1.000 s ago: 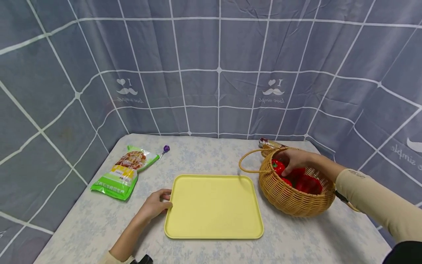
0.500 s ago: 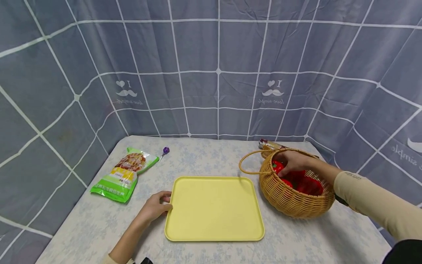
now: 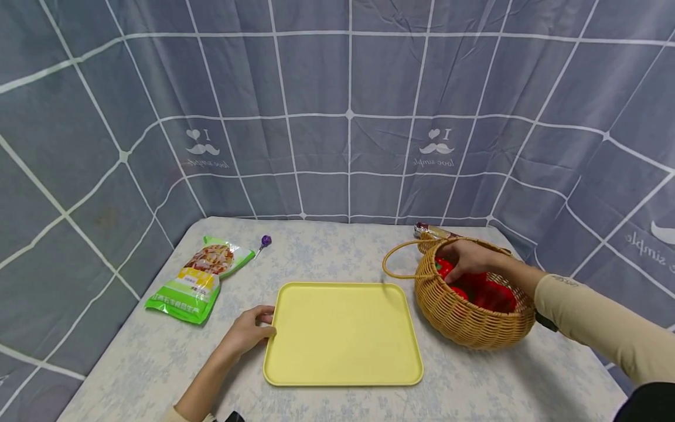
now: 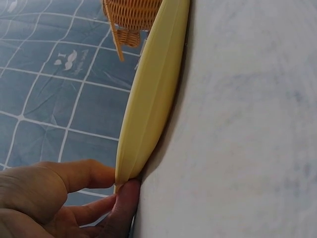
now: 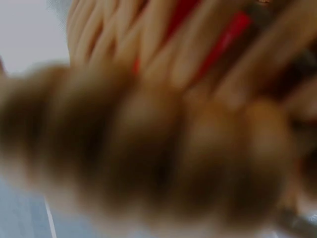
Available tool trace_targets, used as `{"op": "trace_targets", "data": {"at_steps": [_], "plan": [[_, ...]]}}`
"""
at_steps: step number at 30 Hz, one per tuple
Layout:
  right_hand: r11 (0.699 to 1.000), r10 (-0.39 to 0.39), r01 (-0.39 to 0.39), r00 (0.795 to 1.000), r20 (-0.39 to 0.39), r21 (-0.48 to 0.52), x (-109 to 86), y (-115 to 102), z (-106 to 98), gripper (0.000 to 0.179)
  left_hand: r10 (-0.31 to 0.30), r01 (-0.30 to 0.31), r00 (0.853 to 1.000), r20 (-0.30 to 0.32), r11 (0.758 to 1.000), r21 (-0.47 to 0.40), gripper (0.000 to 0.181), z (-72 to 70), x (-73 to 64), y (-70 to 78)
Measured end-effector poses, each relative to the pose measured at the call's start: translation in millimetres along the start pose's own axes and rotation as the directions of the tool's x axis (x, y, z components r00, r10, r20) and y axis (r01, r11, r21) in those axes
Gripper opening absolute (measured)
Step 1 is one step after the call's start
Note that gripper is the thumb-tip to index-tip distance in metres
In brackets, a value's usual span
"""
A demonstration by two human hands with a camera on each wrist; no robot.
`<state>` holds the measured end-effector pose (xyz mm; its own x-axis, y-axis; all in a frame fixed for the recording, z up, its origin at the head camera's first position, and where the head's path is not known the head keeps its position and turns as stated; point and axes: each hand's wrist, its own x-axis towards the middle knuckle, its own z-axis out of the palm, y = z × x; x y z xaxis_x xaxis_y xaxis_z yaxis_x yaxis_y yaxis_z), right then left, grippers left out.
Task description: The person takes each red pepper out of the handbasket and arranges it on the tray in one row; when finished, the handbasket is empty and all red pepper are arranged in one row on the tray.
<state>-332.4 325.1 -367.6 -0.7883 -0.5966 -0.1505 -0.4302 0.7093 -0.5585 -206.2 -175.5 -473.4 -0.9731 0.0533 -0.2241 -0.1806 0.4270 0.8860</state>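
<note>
My left hand (image 3: 248,330) pinches the left edge of a yellow rectangular tray (image 3: 343,334) lying flat on the table; in the left wrist view, the thumb and fingers (image 4: 89,174) meet at its rim. My right hand (image 3: 469,258) reaches over the rim into a brown wicker basket (image 3: 469,325). It grips a shiny red bell pepper (image 3: 444,266) with a green stem, its thumb on the near side and its other fingertips hidden. More red things (image 3: 493,294) lie deeper in the basket. Blurred wicker (image 5: 148,144) fills most of the right wrist view.
A green and white food packet (image 3: 203,278) lies on the left of the table, with a purple-wrapped lollipop (image 3: 265,240) beside it. Behind the basket lies a long wrapped item (image 3: 429,230). The basket's handle (image 3: 390,261) sticks out toward the tray. A grey-blue grid curtain (image 3: 316,140) encloses the table.
The head view has shifted very slightly. My right hand has sunk a touch deeper in the basket since a second ago; my left hand stays on the tray's edge.
</note>
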Motion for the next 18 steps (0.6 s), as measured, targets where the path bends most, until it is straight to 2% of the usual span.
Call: {"op": "trace_targets", "data": {"at_steps": [7, 18], "plan": [[0.995, 0.013, -0.015, 1.000, 0.021, 0.099, -1.4, -0.2, -0.6, 0.060, 0.005, -0.005, 1.000, -0.006, 1.000, 0.016, 0.054, -0.1, 0.7, -0.1], [0.992, 0.098, -0.100, 0.995, 0.034, 0.072, -7.6, -0.1, 2.2, 0.071, -0.002, 0.002, 1.000, -0.001, 1.000, 0.014, 0.055, -0.6, 0.5, -0.2]]}}
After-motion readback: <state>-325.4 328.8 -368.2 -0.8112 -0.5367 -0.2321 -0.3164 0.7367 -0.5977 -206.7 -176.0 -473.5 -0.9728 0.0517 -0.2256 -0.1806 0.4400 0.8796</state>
